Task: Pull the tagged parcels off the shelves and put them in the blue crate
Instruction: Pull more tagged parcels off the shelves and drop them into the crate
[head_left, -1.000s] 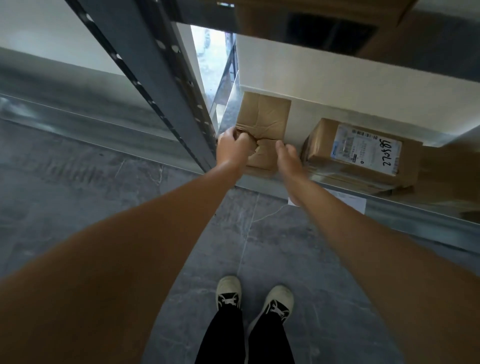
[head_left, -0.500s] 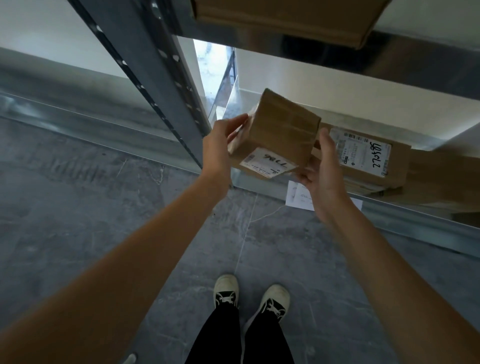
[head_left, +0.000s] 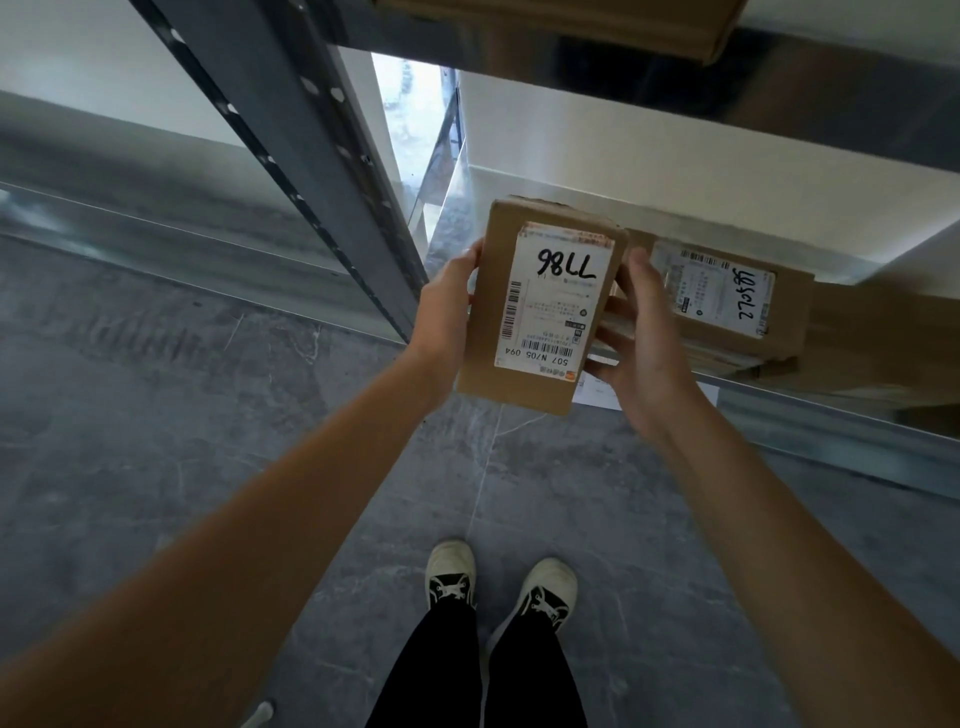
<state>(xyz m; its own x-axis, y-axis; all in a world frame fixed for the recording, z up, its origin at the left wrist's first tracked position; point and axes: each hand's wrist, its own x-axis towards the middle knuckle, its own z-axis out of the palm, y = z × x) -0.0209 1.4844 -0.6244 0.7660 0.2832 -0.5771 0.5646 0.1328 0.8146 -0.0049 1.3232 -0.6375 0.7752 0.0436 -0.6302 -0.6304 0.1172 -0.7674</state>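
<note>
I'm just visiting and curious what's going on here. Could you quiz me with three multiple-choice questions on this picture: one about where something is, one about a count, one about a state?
1. Where is the second labelled box?
A. On the shelf
B. On the floor
C. Under an arm

2. How many hands hold the parcel?
A. None
B. One
C. Two

3. Which way does the held parcel's label face?
A. Toward the camera
B. Toward the floor
C. Toward the wall

Answers: 1 A, it rests on the metal shelf. 2 C, the left hand and right hand grip opposite sides. 3 A, its handwritten number is readable.
</note>
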